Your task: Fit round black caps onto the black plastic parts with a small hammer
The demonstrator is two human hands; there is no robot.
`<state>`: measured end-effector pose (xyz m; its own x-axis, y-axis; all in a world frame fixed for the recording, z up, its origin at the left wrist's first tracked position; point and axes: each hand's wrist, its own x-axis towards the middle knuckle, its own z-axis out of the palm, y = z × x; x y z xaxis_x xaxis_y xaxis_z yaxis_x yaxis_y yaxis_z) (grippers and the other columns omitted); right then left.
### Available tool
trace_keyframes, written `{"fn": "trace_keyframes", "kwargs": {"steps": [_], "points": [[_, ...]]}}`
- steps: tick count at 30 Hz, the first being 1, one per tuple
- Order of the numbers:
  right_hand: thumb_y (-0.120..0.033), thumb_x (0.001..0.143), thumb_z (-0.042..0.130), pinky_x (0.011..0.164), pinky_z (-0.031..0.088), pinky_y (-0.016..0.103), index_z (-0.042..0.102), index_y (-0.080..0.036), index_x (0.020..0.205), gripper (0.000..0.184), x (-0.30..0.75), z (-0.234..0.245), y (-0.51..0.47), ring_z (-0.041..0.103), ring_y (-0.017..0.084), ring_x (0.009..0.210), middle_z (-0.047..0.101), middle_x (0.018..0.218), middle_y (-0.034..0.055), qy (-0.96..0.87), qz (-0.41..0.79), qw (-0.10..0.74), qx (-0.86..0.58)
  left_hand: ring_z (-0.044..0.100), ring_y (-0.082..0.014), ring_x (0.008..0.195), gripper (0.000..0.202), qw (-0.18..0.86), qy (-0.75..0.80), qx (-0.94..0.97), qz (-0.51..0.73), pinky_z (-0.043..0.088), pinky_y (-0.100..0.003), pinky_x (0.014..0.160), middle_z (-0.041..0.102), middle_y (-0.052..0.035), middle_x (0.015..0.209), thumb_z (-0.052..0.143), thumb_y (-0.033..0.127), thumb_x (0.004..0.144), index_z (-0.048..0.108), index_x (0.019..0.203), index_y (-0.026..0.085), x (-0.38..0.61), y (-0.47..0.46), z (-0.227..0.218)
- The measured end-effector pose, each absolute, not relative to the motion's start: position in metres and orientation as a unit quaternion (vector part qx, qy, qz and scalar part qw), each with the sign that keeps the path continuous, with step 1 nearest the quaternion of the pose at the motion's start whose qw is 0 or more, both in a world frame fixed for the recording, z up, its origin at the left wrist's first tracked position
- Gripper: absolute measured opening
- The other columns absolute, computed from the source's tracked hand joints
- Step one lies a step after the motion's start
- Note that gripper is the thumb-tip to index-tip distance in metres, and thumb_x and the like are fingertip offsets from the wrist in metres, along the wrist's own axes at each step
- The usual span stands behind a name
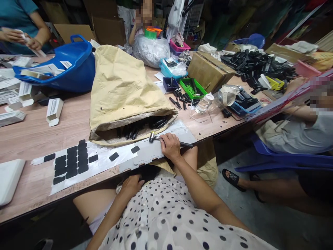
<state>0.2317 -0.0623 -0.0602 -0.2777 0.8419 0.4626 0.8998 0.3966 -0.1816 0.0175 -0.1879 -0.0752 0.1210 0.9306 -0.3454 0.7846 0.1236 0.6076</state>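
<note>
My right hand (170,146) is closed around a small hammer (186,144) with a metal head and black grip, at the table's front edge. Beneath it lies a grey flat board (149,152). Below the edge, near my lap, is my left hand (131,185); its fingers are mostly hidden. A large yellowish sack (122,86) lies just beyond the board, its mouth facing me, with black pen-like pieces (132,132) inside. Left of the board, black rounded-corner pads (72,161) sit in rows on a white sheet (101,163), a few of them apart.
A blue basin (75,69) and white boxes (54,111) occupy the left. Beyond the sack's right side are a green tray (192,87), a clear jar (204,103) and a carton (209,71). Black parts (257,66) are heaped far right. Other people sit around the table.
</note>
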Motion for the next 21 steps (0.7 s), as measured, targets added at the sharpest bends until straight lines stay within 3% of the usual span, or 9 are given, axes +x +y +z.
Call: {"fn": "trace_keyframes", "kwargs": {"steps": [3, 5, 9, 12, 17, 21], "points": [[-0.024, 0.095, 0.053, 0.08, 0.036, 0.034, 0.068, -0.022, 0.107, 0.019, 0.232, -0.06, -0.062, 0.048, 0.025, 0.09, 0.062, 0.096, 0.0076, -0.798, -0.054, 0.249, -0.546, 0.066, -0.0207, 0.064, 0.022, 0.477, 0.579, 0.651, 0.114, 0.048, -0.03, 0.06, 0.072, -0.0011, 0.072, 0.055, 0.041, 0.084, 0.069, 0.079, 0.025, 0.022, -0.178, -0.039], [-0.024, 0.094, 0.053, 0.08, 0.036, 0.034, 0.068, -0.022, 0.107, 0.019, 0.232, -0.061, -0.062, 0.048, 0.025, 0.09, 0.062, 0.096, 0.0078, -0.797, -0.053, 0.251, -0.546, 0.062, -0.018, 0.06, 0.032, 0.5, 0.561, 0.637, 0.172, 0.048, -0.029, 0.059, 0.07, 0.0001, 0.07, 0.052, 0.05, 0.086, 0.07, 0.082, 0.024, 0.021, -0.16, -0.017], [-0.023, 0.094, 0.053, 0.08, 0.036, 0.034, 0.068, -0.022, 0.107, 0.02, 0.232, -0.062, -0.062, 0.047, 0.024, 0.09, 0.062, 0.096, 0.0076, -0.796, -0.049, 0.25, -0.549, 0.06, -0.0184, 0.068, 0.029, 0.28, 0.663, 0.613, 0.326, 0.05, -0.03, 0.068, 0.066, -0.001, 0.076, 0.056, 0.045, 0.083, 0.07, 0.094, 0.022, 0.009, -0.106, 0.001], [-0.024, 0.094, 0.053, 0.08, 0.035, 0.034, 0.068, -0.023, 0.107, 0.02, 0.231, -0.063, -0.061, 0.047, 0.024, 0.09, 0.062, 0.096, 0.0072, -0.796, -0.047, 0.248, -0.55, 0.062, -0.023, 0.081, 0.028, 0.14, 0.731, 0.572, 0.345, 0.052, -0.035, 0.078, 0.061, -0.0039, 0.083, 0.062, 0.041, 0.079, 0.069, 0.097, 0.021, -0.001, -0.065, -0.008], [-0.024, 0.094, 0.054, 0.081, 0.035, 0.033, 0.068, -0.022, 0.108, 0.02, 0.23, -0.062, -0.06, 0.048, 0.024, 0.091, 0.062, 0.097, 0.0072, -0.797, -0.039, 0.242, -0.552, 0.059, -0.0336, 0.091, 0.024, 0.121, 0.784, 0.534, 0.293, 0.05, -0.045, 0.085, 0.055, -0.0083, 0.083, 0.065, 0.04, 0.079, 0.068, 0.091, 0.02, -0.011, -0.034, -0.035], [-0.023, 0.094, 0.054, 0.082, 0.036, 0.034, 0.068, -0.023, 0.109, 0.02, 0.23, -0.061, -0.06, 0.048, 0.024, 0.092, 0.062, 0.098, 0.0074, -0.797, -0.034, 0.239, -0.554, 0.056, -0.0338, 0.095, 0.016, 0.074, 0.736, 0.581, 0.34, 0.047, -0.048, 0.089, 0.058, -0.0103, 0.088, 0.059, 0.035, 0.085, 0.066, 0.089, 0.022, -0.017, -0.042, -0.04]]}}
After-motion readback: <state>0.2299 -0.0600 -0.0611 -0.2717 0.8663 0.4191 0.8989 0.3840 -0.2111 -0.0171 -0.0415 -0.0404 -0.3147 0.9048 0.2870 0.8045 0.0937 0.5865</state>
